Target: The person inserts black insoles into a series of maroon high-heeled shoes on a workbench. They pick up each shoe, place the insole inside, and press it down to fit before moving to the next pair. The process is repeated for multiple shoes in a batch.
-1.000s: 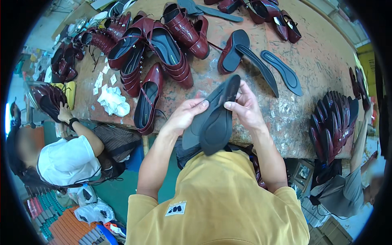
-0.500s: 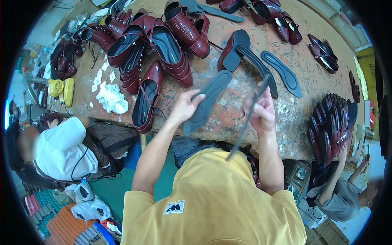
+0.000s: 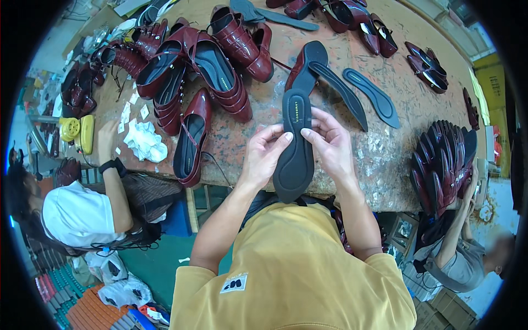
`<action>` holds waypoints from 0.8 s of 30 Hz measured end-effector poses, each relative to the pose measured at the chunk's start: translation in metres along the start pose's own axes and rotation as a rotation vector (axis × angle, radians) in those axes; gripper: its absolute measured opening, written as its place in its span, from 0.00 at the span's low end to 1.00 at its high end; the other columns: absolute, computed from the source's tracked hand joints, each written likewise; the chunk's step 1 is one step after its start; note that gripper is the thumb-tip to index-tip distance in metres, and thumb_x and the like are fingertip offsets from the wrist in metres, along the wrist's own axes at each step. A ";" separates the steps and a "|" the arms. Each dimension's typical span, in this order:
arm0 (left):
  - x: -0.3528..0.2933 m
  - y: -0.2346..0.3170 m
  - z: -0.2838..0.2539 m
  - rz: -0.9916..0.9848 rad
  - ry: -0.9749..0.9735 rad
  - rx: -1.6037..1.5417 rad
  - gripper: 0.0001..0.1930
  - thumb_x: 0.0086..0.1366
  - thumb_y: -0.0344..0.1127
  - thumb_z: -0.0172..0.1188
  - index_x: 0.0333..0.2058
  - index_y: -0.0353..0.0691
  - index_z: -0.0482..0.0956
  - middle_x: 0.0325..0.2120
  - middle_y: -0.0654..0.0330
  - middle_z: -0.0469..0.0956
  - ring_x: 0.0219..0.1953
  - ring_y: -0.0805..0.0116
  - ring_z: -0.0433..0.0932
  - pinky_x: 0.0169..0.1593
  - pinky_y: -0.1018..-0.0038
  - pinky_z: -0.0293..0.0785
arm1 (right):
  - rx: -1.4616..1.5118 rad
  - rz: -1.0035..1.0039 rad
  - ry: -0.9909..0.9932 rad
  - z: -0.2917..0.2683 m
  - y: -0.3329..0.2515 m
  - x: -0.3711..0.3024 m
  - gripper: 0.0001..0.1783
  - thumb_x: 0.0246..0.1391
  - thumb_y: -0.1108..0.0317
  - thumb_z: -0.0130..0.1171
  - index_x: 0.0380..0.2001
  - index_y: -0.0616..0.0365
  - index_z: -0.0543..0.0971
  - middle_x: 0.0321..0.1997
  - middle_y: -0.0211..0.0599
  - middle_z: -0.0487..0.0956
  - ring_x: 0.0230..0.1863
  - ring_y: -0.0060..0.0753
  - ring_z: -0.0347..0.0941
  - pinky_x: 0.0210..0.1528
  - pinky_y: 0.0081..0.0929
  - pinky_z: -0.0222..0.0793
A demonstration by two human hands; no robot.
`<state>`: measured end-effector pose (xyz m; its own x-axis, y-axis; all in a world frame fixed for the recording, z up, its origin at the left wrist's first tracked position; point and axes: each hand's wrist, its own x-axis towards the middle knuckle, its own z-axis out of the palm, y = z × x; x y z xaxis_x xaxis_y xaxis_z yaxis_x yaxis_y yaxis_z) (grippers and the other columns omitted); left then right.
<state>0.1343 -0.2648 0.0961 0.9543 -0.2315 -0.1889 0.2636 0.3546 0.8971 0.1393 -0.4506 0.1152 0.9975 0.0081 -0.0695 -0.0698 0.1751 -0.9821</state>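
Note:
A dark insole (image 3: 295, 159) with small gold lettering near its heel is held upright over the table's near edge, pointed toe toward me. On its left edge, my left hand (image 3: 265, 154) pinches it with the thumb on top. My right hand (image 3: 330, 144) grips the opposite edge the same way. Whether a second layer lies beneath it is hidden. Just beyond stands a burgundy shoe (image 3: 297, 69) showing its dark sole. Two more dark insoles lie there, a curved insole (image 3: 344, 96) and a flatter insole (image 3: 374, 100).
Glossy burgundy shoes (image 3: 220, 82) crowd the table's left side, near white crumpled cloth (image 3: 144, 141) and a yellow tool (image 3: 86, 133). More shoes (image 3: 426, 66) lie at the far right. A co-worker (image 3: 82, 209) sits at left; another person's arms (image 3: 462, 220) hold stacked shoes (image 3: 443, 165) at right.
Before, each hand held a separate flat piece, the right one seen blurred and edge-on. Now both hands meet on one visible insole, lettered face up. The left co-worker's arm has reached onto the table.

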 end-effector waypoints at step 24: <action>0.001 -0.041 -0.012 0.576 0.171 1.111 0.18 0.62 0.26 0.72 0.52 0.38 0.87 0.47 0.56 0.82 0.53 0.54 0.82 0.54 0.60 0.80 | -0.842 0.074 -0.214 -0.049 0.027 0.000 0.15 0.59 0.72 0.70 0.49 0.61 0.85 0.46 0.47 0.85 0.45 0.47 0.84 0.50 0.39 0.80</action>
<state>0.1263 -0.2688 0.0542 0.9190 -0.1481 0.3653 -0.3764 -0.6050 0.7017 0.1376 -0.4935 0.0798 0.9637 0.1903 -0.1870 -0.0303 -0.6185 -0.7852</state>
